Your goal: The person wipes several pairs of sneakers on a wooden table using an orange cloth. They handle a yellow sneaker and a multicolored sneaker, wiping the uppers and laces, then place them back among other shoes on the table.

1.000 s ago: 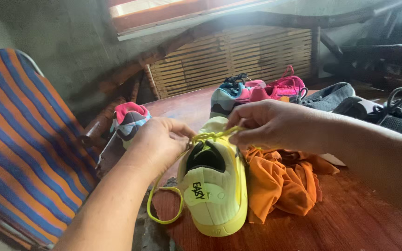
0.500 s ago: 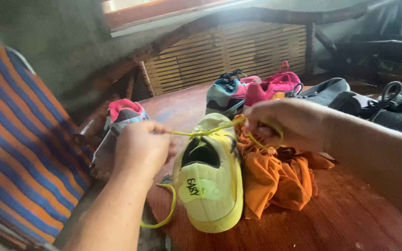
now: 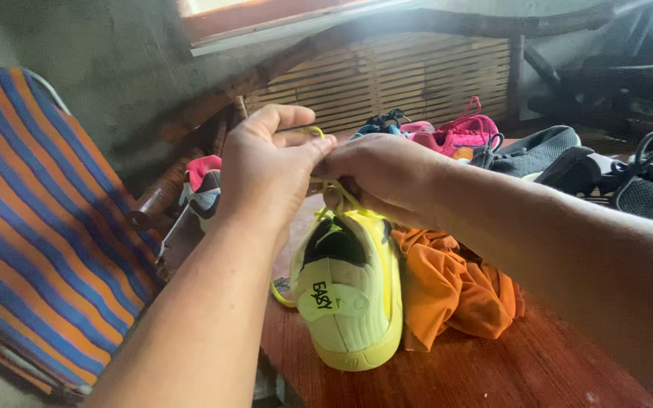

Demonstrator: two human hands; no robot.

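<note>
Lacing mid-way | left hand [image 3: 266, 170] pinches yellow lace [image 3: 339, 198] | right hand [image 3: 383, 177] grips lace above yellow shoe [image 3: 349, 291] | bow not yet visible | bench [image 3: 493, 370]

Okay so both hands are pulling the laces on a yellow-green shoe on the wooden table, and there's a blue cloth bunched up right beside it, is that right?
Not quite: the cloth bunched beside the yellow-green shoe is orange, not blue, as the head view shows. The rest holds: the left hand and right hand both grip its laces over the wooden table.
</note>
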